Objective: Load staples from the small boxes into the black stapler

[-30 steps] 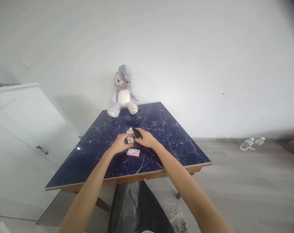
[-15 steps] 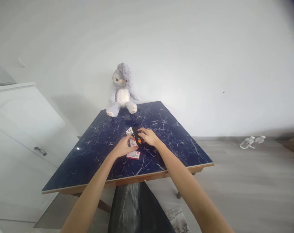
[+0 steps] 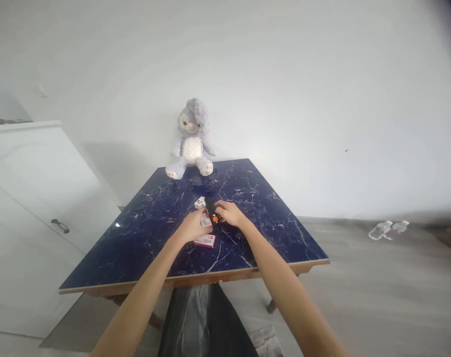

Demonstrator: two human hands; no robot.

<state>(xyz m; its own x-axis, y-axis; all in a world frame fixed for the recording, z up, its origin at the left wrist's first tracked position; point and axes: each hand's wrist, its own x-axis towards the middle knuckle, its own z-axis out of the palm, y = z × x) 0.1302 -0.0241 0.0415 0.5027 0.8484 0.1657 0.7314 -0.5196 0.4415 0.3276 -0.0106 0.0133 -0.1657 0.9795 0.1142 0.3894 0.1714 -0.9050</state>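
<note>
My left hand (image 3: 192, 226) is closed around a small red-and-white box (image 3: 205, 220) over the middle of the table. Right beside that box is a black object with an orange patch (image 3: 210, 207), and the fingers of my right hand (image 3: 230, 213) are bent round its right side. What kind of thing it is, I cannot make out. A second red-and-white box (image 3: 205, 241) lies flat on the tabletop, just nearer to me than my left hand. Beyond my fingers sits a little white box with black print (image 3: 199, 202).
The dark blue marbled table (image 3: 270, 238) has a wooden edge towards me. A grey plush toy (image 3: 192, 144) sits at its back, against the wall. To the left stands a white cabinet (image 3: 32, 198); clear plastic bottles (image 3: 383, 228) lie on the floor at right.
The view has tilted and shifted slightly. Both hands stay at the boxes and the black object, with only small finger movements.
</note>
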